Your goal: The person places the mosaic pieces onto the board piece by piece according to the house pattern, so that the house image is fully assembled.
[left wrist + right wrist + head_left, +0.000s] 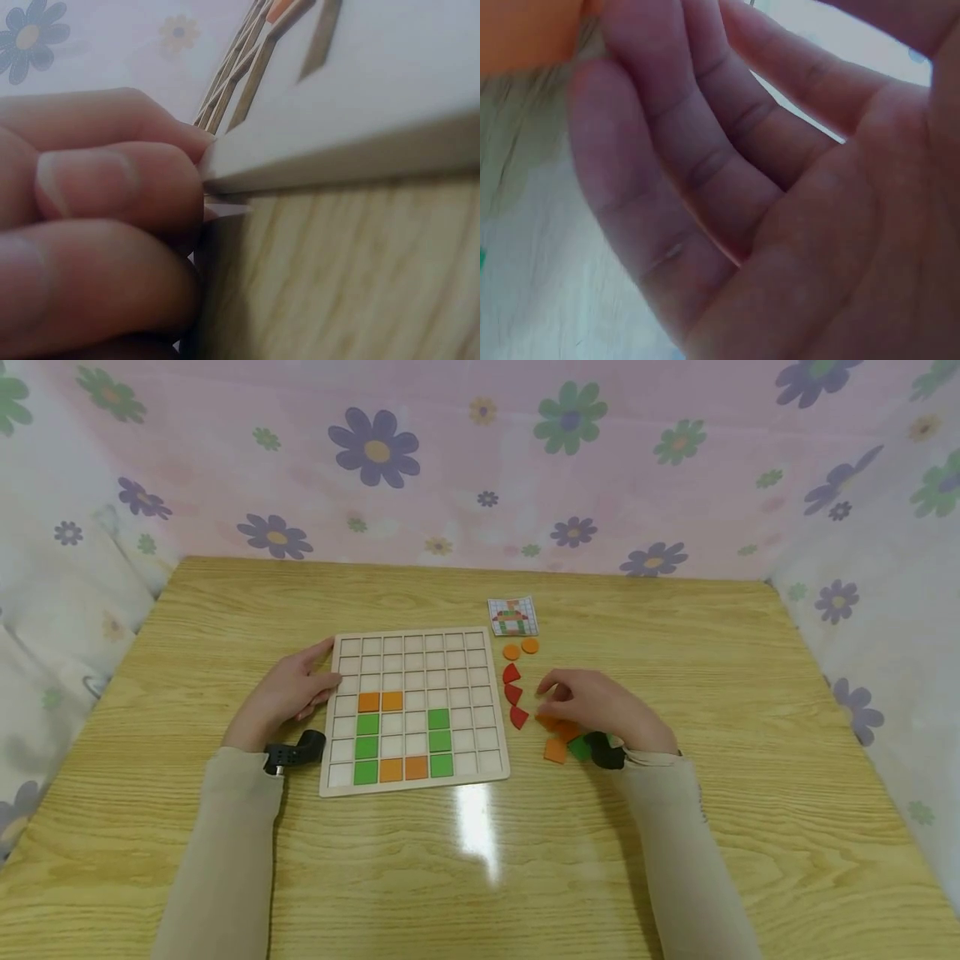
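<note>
A square wooden grid board (495,718) lies on the table, with green square tiles (367,724) and orange square tiles (392,701) in some cells. My left hand (288,693) grips its left edge, the thumb over the rim. In the left wrist view the bent fingers (112,184) meet the board's pale side (360,142). My right hand (588,697) hovers low over a small pile of orange tiles (556,750) and green tiles (579,747), partly covering it. Its fingers curve loosely in the right wrist view, tips beside an orange piece (525,34).
Between board and right hand runs a column of several red quarter-round pieces (513,694), with two orange discs (512,652) above. A small printed pattern card (513,616) lies behind them. Flowered cloth (450,468) hangs beyond the wooden table (375,877).
</note>
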Demonstrator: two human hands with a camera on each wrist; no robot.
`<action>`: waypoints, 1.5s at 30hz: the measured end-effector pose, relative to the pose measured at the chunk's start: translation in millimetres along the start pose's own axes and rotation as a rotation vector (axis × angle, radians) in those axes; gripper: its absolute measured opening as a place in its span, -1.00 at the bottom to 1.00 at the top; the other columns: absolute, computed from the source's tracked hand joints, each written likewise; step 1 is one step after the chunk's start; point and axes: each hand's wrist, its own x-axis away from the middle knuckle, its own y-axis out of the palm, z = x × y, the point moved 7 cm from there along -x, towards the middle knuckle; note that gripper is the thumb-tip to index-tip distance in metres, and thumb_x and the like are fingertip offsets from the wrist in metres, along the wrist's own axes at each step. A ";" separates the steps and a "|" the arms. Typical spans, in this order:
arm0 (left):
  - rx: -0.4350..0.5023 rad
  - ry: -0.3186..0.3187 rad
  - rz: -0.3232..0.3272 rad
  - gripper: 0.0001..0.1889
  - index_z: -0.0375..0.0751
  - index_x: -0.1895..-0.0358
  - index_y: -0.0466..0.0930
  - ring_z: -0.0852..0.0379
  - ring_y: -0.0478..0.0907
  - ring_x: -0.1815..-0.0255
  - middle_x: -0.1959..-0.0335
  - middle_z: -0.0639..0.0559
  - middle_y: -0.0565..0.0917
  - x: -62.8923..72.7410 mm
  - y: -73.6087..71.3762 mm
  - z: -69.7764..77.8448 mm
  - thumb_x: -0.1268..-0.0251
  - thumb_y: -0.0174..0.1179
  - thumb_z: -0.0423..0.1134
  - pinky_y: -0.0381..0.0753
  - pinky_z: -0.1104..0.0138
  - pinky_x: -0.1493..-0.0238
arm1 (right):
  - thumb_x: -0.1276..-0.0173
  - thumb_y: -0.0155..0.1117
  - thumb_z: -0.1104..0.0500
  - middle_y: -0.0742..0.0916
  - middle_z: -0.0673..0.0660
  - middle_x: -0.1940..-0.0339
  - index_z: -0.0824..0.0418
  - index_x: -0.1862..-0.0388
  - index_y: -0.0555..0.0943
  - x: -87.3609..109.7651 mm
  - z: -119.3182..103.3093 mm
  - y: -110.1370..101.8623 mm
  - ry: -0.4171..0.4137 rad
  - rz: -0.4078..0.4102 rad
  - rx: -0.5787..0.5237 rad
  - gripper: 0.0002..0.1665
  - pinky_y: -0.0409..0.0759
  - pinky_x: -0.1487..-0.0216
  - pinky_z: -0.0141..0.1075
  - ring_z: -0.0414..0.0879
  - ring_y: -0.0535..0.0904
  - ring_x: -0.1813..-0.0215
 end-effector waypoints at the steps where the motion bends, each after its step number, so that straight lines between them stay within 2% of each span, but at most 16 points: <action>1: 0.003 -0.001 0.000 -0.33 0.27 -0.38 -0.12 0.13 0.21 0.86 0.78 0.03 0.34 0.1 0.4 0.0 -0.28 0.01 -0.08 0.28 0.27 0.78 | -0.24 0.17 -0.01 0.60 0.02 0.28 0.07 0.06 0.51 -0.1 2.4 0.0 0.005 -0.007 -0.001 -0.67 0.44 0.19 -0.24 -0.09 0.46 0.26; 11: 0.014 0.001 -0.004 -0.33 0.29 -0.38 -0.12 0.12 0.20 0.86 0.77 0.03 0.34 1.0 2.1 0.0 -0.29 -0.01 -0.08 0.28 0.27 0.79 | -0.13 0.28 -0.02 0.57 0.03 0.29 0.08 0.10 0.49 3.1 9.2 4.3 0.036 -0.052 0.014 -0.62 0.41 0.22 -0.24 -0.08 0.45 0.27; 21: -0.028 0.006 0.019 -0.33 0.25 -0.39 -0.12 0.13 0.21 0.86 0.77 0.03 0.33 -0.3 -3.6 1.0 -0.28 0.01 -0.07 0.29 0.27 0.78 | -0.08 0.34 0.04 0.57 0.01 0.33 0.11 0.20 0.51 0.7 2.0 1.4 0.053 -0.010 0.086 -0.67 0.40 0.23 -0.25 -0.09 0.42 0.29; 25: -0.022 0.011 0.007 -0.32 0.23 -0.40 -0.14 0.14 0.21 0.86 0.77 0.03 0.35 -0.1 -1.7 1.0 -0.28 0.00 -0.07 0.29 0.27 0.79 | -0.09 0.33 0.07 0.57 0.01 0.35 0.12 0.24 0.53 -0.1 0.2 1.9 0.056 0.003 0.092 -0.73 0.38 0.25 -0.26 -0.08 0.41 0.31; 34: -0.004 0.013 0.006 -0.33 0.25 -0.39 -0.13 0.13 0.20 0.86 0.78 0.02 0.35 1.9 -0.3 2.2 -0.28 0.00 -0.09 0.28 0.26 0.79 | -0.11 0.28 0.22 0.59 0.03 0.30 0.17 0.13 0.54 -3.2 -6.0 2.9 0.028 0.020 0.116 -0.69 0.42 0.18 -0.24 -0.07 0.43 0.27; 45: -0.017 0.017 0.008 -0.33 0.25 -0.39 -0.13 0.13 0.21 0.87 0.78 0.02 0.36 -0.1 -0.4 1.3 -0.28 -0.01 -0.09 0.27 0.26 0.79 | -0.12 0.26 0.26 0.59 0.06 0.26 0.21 0.09 0.55 -3.5 -7.5 3.1 0.027 0.028 0.123 -0.67 0.42 0.14 -0.22 -0.05 0.43 0.24</action>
